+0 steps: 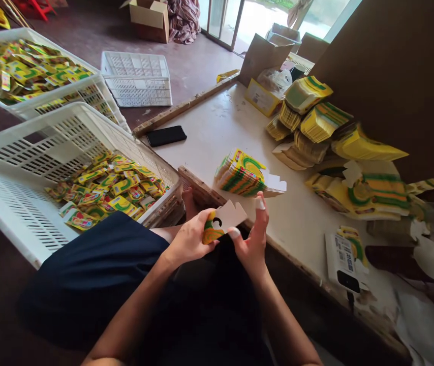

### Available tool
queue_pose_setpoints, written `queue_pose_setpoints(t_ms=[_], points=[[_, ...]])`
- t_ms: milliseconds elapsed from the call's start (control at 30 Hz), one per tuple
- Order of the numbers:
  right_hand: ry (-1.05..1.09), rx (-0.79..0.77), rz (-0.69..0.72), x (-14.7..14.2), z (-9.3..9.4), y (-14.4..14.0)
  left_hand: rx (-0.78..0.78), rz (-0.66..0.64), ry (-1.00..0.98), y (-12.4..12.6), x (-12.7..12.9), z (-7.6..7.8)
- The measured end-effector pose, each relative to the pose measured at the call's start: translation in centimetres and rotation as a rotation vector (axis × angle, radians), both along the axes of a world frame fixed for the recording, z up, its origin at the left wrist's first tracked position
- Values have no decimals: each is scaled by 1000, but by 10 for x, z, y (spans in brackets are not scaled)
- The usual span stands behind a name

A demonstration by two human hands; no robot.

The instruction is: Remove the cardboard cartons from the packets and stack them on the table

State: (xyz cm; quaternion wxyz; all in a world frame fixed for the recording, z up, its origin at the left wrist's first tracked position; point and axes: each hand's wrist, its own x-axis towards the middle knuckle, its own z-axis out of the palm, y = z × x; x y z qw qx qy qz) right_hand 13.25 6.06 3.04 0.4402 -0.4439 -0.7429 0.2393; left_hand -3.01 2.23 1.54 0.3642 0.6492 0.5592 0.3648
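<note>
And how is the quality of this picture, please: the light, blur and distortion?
Head view: the bright doorway is washed out by glare; head view: left hand, right hand and yellow-green carton look fairly sharp, the lap beneath dark; head view: the lower right corner is smeared, the edges perhaps stretched.

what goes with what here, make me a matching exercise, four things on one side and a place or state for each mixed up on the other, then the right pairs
Things
1. phone
2. left hand
3. near crate
4. right hand

Place or state
A. white, with yellow and green packs inside
B. one finger raised, clear of the carton
C. black, lying flat on the table
D. gripping a carton

Right pairs: 1-C, 2-D, 3-A, 4-B
</note>
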Motion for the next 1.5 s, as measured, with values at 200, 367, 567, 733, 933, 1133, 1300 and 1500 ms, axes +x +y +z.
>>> queue_pose_setpoints(t_ms=[200, 367, 567, 733, 933, 1133, 1300, 1500], points=[[259, -666, 323, -5, -20, 3, 255, -81, 74, -1, 4, -2], [350, -710, 292, -9, -26, 1, 250, -61, 80, -2, 2, -2], [3, -344, 495, -7, -6, -11, 72, -34, -54, -3, -1, -7], [-116, -167, 465, -7, -2, -8, 124, 112, -38, -2, -4, -8], [-90, -62, 362, 10, 5, 10, 47, 150, 26, -1, -13, 8], [-216, -115, 527, 26, 15, 19, 84, 146, -22, -1, -19, 18], [-215, -88, 429, 16, 12, 18, 155, 182, -13, -2, -13, 19], [-163, -84, 430, 11, 13, 21, 160, 199, -8, -2, -14, 14]])
